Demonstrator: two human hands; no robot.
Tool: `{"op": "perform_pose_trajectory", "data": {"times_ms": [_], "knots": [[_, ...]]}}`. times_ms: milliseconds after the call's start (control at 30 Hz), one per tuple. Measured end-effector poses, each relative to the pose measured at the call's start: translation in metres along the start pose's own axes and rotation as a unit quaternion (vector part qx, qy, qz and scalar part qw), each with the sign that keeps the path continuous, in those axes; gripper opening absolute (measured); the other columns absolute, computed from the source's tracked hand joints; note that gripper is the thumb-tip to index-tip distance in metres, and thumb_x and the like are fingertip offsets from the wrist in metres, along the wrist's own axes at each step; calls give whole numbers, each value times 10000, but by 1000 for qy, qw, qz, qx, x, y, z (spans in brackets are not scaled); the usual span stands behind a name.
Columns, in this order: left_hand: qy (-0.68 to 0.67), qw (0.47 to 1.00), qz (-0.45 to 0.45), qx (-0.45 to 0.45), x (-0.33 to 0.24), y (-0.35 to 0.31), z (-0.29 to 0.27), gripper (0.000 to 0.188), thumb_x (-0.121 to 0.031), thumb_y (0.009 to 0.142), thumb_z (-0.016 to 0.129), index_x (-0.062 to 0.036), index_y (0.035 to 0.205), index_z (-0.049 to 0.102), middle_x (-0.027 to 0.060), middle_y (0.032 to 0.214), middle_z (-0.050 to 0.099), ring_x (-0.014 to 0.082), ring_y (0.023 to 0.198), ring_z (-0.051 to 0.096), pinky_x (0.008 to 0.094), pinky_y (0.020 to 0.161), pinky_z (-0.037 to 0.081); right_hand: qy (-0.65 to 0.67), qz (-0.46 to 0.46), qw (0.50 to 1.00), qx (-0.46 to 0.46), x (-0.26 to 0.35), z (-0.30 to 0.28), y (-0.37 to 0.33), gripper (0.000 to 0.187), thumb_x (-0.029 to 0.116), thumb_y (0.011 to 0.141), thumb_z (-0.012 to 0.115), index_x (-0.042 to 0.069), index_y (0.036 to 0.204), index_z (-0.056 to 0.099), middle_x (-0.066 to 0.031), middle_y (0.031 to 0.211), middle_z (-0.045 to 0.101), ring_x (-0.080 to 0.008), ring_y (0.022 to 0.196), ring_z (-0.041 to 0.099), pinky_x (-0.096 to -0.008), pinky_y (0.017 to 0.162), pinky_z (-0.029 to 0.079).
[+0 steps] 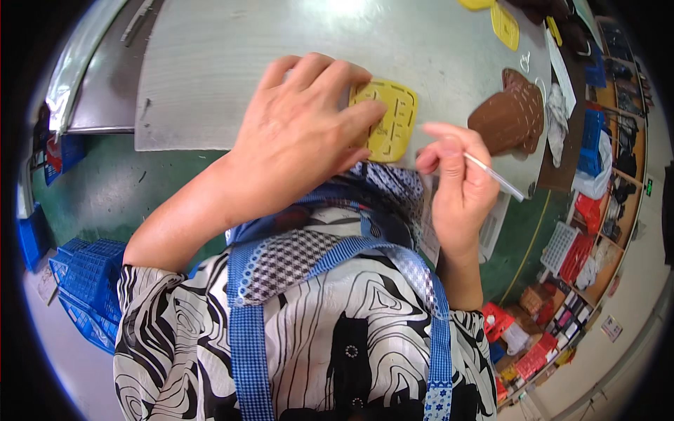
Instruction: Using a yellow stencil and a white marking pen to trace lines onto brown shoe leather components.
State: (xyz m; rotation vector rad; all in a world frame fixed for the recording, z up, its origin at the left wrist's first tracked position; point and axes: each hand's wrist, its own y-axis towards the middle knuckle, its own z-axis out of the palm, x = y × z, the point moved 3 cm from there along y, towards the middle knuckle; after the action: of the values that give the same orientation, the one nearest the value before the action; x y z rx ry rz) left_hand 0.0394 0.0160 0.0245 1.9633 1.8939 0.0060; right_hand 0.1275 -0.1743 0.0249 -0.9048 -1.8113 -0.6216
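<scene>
A yellow slotted template (401,121), a flat plate with rounded corners, is at the near edge of the grey table. My left hand (303,123) is curled over its left side, with thumb and fingers closed on it. Whatever lies beneath the template is hidden. To its right, my right hand (460,179) grips a slim white pen (496,177), its back end pointing down to the right. The pen's tip is close to the template, but contact cannot be made out. Further right lies a stack of brown cut pieces (502,119) with short white marks.
More yellow templates (505,27) lie at the far right of the table (203,84). A crumpled grey cloth (557,123) is by the right edge. Blue baskets (88,281) stand on the floor at left. Crowded shelves (618,175) line the right side.
</scene>
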Motion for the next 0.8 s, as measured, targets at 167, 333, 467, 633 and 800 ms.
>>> {"op": "perform_pose_trajectory", "data": {"times_ms": [167, 333, 467, 633, 800], "knots": [[-120, 987, 13, 106, 15, 34, 9, 731, -196, 611, 927, -61, 1229, 561, 120, 1128, 564, 335, 1145, 552, 430, 1000, 428, -220, -271, 931, -110, -9, 12, 34, 205, 45, 985, 653, 13, 1187, 656, -101, 833, 657, -166, 704, 620, -302, 671, 505], [-65, 998, 15, -1, 49, 51, 2, 608, -301, 726, 876, -102, 1218, 580, 125, 1186, 570, 335, 1173, 555, 447, 1021, 427, -62, -106, 978, -171, -27, -25, 27, 190, 81, 934, 765, -4, 1055, 645, -42, 880, 677, -105, 815, 617, -269, 777, 513], [195, 972, -11, -131, 113, 49, -1, 732, -475, 841, 756, -127, 1447, 534, 144, 1346, 550, 331, 1359, 483, 474, 1157, 363, -344, -134, 890, -267, -39, -112, 40, 204, 156, 1013, 660, -41, 1051, 693, -101, 927, 700, -129, 833, 635, -297, 763, 516], [5, 995, 52, 87, 50, 7, 3, 754, -565, 863, 709, -155, 1470, 531, 139, 1385, 516, 317, 1416, 433, 591, 1217, 269, -245, -147, 909, -303, -29, -113, 24, 196, 149, 1020, 656, -32, 1074, 707, -48, 936, 708, -102, 759, 588, -276, 692, 494], [-93, 994, 34, 39, -18, -22, 8, 651, -469, 796, 787, -164, 1346, 621, 99, 1247, 569, 302, 1279, 538, 607, 1170, 317, 44, -12, 990, -133, -19, -45, 36, 143, 73, 977, 701, -12, 1092, 705, -11, 929, 696, -46, 792, 592, -198, 708, 473]]}}
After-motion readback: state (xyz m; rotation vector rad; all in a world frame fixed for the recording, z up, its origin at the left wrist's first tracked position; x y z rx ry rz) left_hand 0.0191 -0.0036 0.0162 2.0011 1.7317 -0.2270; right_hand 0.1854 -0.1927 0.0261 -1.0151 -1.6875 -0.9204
